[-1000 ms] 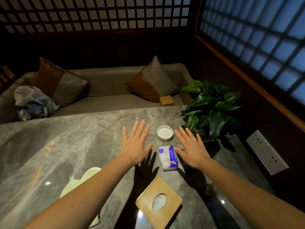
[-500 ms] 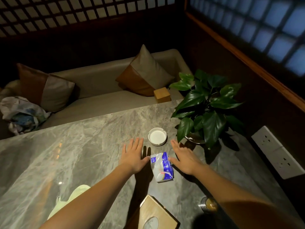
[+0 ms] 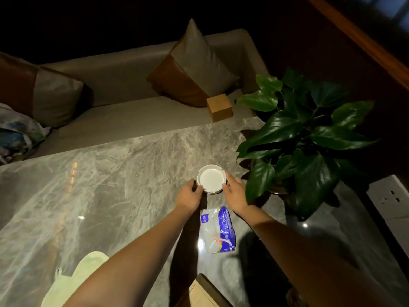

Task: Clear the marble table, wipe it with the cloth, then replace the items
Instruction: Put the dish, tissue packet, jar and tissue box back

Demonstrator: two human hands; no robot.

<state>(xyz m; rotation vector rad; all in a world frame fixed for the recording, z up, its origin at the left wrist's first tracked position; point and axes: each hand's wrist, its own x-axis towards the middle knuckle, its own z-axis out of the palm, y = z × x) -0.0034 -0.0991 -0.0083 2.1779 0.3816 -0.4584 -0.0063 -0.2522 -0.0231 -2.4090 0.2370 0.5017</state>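
Both hands cup the white ashtray mid-desk, near the plant: left hand on its left rim, right hand on its right, fingers curled against it, ashtray apparently not yet lifted. Best lift level, clear of leaves and the tissue pack. Cloth waits near-left on the marble desk.

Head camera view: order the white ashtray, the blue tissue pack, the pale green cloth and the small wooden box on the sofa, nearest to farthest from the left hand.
1. white ashtray, touching the left hand at its right.
2. blue tissue pack, just nearer the camera, right of the forearm.
3. pale green cloth, at the near left table edge.
4. small wooden box, off the table on the sofa seat.

Cloth and box are too close to rank firmly.
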